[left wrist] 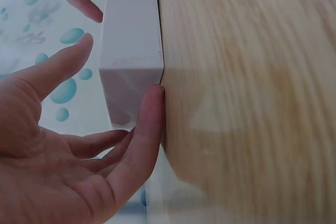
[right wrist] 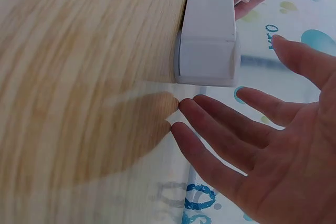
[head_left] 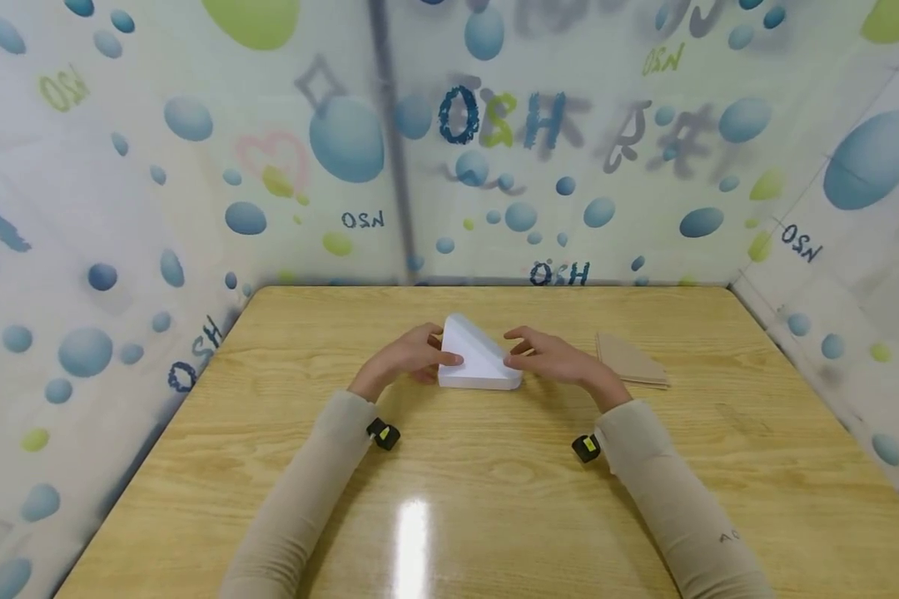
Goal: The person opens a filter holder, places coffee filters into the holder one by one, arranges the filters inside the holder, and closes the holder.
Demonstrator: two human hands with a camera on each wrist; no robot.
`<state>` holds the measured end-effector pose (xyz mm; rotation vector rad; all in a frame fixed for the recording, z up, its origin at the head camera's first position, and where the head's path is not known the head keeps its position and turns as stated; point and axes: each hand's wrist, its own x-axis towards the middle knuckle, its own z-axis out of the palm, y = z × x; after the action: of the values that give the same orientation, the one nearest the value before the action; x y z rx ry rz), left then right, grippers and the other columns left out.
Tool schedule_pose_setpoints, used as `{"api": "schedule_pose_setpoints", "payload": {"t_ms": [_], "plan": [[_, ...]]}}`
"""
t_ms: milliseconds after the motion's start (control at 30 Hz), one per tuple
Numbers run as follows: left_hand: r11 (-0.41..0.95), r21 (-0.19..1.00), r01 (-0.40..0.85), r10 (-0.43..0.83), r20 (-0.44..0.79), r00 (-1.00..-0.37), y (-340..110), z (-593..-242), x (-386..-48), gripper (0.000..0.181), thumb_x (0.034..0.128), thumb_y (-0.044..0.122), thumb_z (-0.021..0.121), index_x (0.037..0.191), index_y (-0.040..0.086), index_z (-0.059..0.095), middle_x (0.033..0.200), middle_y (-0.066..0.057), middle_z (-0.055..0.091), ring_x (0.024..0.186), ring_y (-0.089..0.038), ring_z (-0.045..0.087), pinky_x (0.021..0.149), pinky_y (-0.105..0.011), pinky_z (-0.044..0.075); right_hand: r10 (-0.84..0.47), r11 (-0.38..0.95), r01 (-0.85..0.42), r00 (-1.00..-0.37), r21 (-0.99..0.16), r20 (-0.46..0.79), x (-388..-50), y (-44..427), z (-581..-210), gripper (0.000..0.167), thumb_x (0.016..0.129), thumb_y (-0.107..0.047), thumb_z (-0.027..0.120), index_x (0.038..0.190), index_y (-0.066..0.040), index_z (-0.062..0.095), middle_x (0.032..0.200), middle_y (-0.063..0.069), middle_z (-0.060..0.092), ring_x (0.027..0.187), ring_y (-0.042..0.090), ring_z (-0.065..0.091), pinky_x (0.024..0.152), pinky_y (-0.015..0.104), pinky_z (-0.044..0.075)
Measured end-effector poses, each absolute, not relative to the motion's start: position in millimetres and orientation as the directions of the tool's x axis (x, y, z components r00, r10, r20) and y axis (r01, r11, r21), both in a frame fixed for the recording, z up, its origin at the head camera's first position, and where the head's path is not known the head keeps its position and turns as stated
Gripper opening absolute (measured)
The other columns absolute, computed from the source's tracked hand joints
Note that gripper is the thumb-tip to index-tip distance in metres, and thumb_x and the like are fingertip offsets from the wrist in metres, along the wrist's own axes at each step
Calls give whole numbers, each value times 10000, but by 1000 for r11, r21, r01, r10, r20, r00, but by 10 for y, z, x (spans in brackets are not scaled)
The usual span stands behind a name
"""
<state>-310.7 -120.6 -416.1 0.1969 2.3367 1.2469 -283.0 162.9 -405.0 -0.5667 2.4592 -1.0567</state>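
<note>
Beige sleeves (head_left: 300,507) lie nearest, at about 7 and 5 o'clock, each with a small black camera (head_left: 384,434) at the cuff. Beyond them, the left hand (head_left: 407,353) is at 11 o'clock, its fingers loosely bent and spread, one fingertip touching a low corner of the white box (head_left: 475,366). Whether its thumb presses too, I cannot tell. The box lies flat on the table (head_left: 479,466), at 12 o'clock, between both hands. The right hand (head_left: 553,356), at 1 o'clock, has its fingers spread and pinches nothing; in its wrist view these fingertips stand just beside the box, apart from it.

In my judgement, the box could turn or slide if it is pushed from one side only, since only the left hand plainly touches it. A swing of the right wrist toward 2 o'clock could brush the brown card (head_left: 629,359) just beside it.

For moving, the widest room is toward 6 o'clock, between the sleeves. Toward 12 o'clock it is short: the box's far tip is near the table's back edge, and behind stands the printed sheet (head_left: 614,175).
</note>
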Motion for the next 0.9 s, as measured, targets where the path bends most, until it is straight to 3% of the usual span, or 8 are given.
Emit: {"api": "schedule_pose_setpoints", "payload": {"t_ms": [233, 467, 900], "plan": [[556, 827, -91, 356, -335, -873, -1225, -4167, -3103, 555, 950, 302, 747, 1394, 41, 542, 1363, -183, 591, 1081, -264, 660, 756, -359, 625, -529, 646, -232, -823, -727, -207, -2847, 1571, -4063, 660, 1022, -325, 636, 1564, -42, 386, 1512, 253, 529, 1402, 413, 512, 1150, 583, 408], [541, 838, -73, 377, -319, -869, -1201, -4188, -3114, 498, 964, 325, 726, 1348, 42, 583, 1279, -167, 632, 1023, -238, 669, 760, -363, 622, -531, 685, -305, -831, -661, -167, -2886, 1536, -4098, 503, 1013, -214, 647, 1444, 29, 553, 1427, 207, 622, 1309, 350, 597, 1114, 526, 463], [492, 864, -104, 324, -293, -900, -1136, -4203, -3127, 469, 961, 286, 740, 1331, 40, 589, 1312, -160, 625, 1051, -244, 673, 808, -328, 607, -482, 684, -253, -861, -685, -163, -2856, 1524, -4115, 464, 987, -180, 698, 1392, 19, 590, 1376, 207, 654, 1278, 349, 613, 1105, 524, 468]]}}
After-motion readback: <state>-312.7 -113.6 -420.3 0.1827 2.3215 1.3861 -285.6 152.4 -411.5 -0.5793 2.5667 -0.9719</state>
